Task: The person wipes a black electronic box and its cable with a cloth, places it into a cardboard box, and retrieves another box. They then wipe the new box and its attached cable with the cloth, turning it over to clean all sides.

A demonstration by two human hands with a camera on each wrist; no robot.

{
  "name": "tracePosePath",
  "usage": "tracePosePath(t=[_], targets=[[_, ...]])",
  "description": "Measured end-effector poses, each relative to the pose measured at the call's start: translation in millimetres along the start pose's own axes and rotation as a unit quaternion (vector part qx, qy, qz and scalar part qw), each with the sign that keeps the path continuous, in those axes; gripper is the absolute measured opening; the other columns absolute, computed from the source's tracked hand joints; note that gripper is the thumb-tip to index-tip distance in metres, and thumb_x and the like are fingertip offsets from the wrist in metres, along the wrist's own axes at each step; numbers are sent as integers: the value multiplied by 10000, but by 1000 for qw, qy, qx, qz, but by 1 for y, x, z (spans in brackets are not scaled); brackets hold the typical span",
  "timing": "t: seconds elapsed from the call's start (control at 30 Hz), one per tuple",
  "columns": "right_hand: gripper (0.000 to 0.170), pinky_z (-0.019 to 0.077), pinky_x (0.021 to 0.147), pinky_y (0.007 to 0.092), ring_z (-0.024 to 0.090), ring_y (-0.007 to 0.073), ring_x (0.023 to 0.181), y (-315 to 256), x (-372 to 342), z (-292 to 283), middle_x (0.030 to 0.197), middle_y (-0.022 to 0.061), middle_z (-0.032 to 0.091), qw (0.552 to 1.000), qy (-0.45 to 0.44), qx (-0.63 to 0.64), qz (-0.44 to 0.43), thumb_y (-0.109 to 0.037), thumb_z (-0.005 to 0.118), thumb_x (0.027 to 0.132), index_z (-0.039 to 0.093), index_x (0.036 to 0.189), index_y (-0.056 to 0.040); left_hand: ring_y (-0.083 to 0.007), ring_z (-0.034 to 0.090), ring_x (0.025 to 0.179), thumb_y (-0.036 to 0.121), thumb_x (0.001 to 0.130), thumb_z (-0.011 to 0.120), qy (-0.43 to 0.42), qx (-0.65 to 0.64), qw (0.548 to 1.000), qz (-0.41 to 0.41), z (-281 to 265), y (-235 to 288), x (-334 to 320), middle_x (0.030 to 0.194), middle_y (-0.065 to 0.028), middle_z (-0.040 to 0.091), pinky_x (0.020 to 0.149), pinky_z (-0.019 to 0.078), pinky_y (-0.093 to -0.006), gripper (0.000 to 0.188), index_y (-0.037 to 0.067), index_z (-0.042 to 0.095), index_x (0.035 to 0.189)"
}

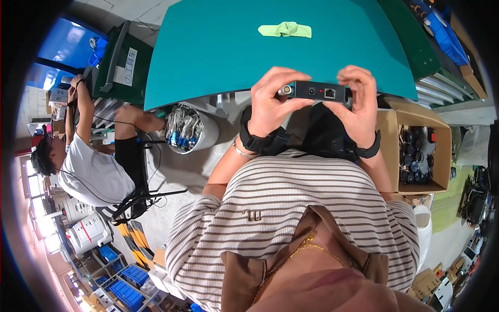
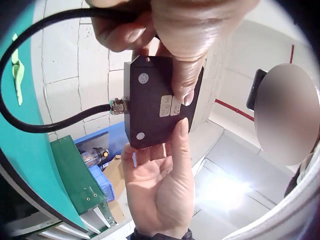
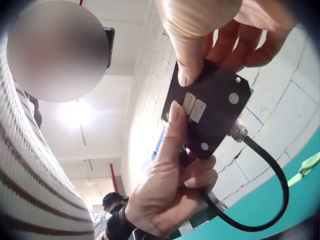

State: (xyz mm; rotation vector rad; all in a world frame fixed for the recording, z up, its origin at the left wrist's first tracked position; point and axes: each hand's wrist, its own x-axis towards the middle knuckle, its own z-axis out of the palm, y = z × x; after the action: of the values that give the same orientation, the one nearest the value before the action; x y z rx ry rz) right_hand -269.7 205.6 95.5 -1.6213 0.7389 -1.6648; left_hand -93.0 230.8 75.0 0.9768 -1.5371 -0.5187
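Both hands are up at the near edge of the flat teal desk [image 1: 218, 57] — and between them, in mid-air, is the flat, rectangular, hard-cased black box [image 2: 145, 107]. The left hand [image 1: 267, 106] pinches 1 end, thumb pressed to the broad face; the right hand [image 1: 362, 101] pinches the other, thumb on that same face, fingers behind. Good handling, I'd judge: support both ends evenly, tilt with 2 wrists together, keep thumbs clear of the 2 pale printed labels [image 2: 165, 106], and leave the round black cable [image 2: 45, 128] slack so nothing strains the silver metal gland [image 2: 117, 106]. Now its looks: dark casing, pale round dots near corners, a narrow side carrying a small round socket [image 1: 312, 90], a red spot [image 1: 322, 91] and a squarish port [image 1: 329, 93]. Farther off — a limp pale-green cloth strip [image 1: 286, 29] near the desk's far edge.
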Motion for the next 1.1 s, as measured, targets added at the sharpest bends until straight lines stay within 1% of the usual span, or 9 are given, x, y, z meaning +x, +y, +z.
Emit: tracePosePath(t=[0.03,0.1,0.2,0.23,0.37,0.53,0.67,0.83,1.1], targets=[[297,469,725,266,584,152,763,1,0,-4,849,41,600,1000,-1,0,2,-86,801,706,603,923,-43,-122,595,805,67,645,824,0,0,1000,-2,2,0,-1,942,-61,638,621,454,-212,362,32,687,979],[363,472,763,257,591,140,809,6,0,-17,895,49,608,977,-195,-89,-17,-140,776,759,598,1055,-29,-90,554,726,69,664,813,-18,-16,1000,-4,5,0,-4,941,-43,623,586,428,-195,377,34,673,1012],[396,467,773,245,580,109,851,15,-12,-22,941,42,622,982,-149,-84,85,-185,727,827,560,1136,-3,-47,468,632,51,695,789,-19,-63,992,-111,3,3,-6,949,-29,599,542,384,-189,450,34,621,1112],[378,462,778,236,564,90,866,13,-13,-18,978,35,624,985,-105,19,134,-192,674,883,537,1161,25,-20,389,586,63,828,686,-15,-104,987,-122,4,-3,-9,945,-26,572,523,344,-183,376,16,557,1177],[368,458,780,228,555,75,859,26,-7,-27,1014,28,622,987,-45,-5,155,-239,599,940,529,1195,17,-35,414,591,146,998,436,10,-220,953,-210,-2,-16,-13,910,-43,565,549,369,-190,247,-17,544,1149],[233,461,606,252,603,95,774,26,-5,-28,922,12,630,930,42,173,322,-303,524,973,580,1032,-85,-94,542,734,232,965,536,-39,-134,964,-225,-18,-35,-30,857,-30,615,696,442,-239,247,9,604,1046],[315,493,664,250,614,96,820,35,-6,-37,994,3,637,902,25,227,366,-370,565,943,570,1082,-88,-96,531,775,181,952,552,-77,-53,959,-267,-42,-41,-41,829,-17,603,749,434,-245,187,8,609,912],[294,499,709,267,600,100,875,40,-5,-41,1031,13,629,892,-5,262,367,-335,526,967,569,1108,-81,-29,461,592,221,947,568,-44,-55,958,-278,-58,-39,-44,741,22,583,557,383,-190,209,27,617,884],[284,504,796,307,589,118,955,32,-5,-36,1113,26,605,872,-14,298,389,-262,499,983,549,1182,-64,-20,454,616,232,939,584,3,-88,960,-267,-57,-33,-38,737,41,546,564,368,-178,204,35,627,912]])
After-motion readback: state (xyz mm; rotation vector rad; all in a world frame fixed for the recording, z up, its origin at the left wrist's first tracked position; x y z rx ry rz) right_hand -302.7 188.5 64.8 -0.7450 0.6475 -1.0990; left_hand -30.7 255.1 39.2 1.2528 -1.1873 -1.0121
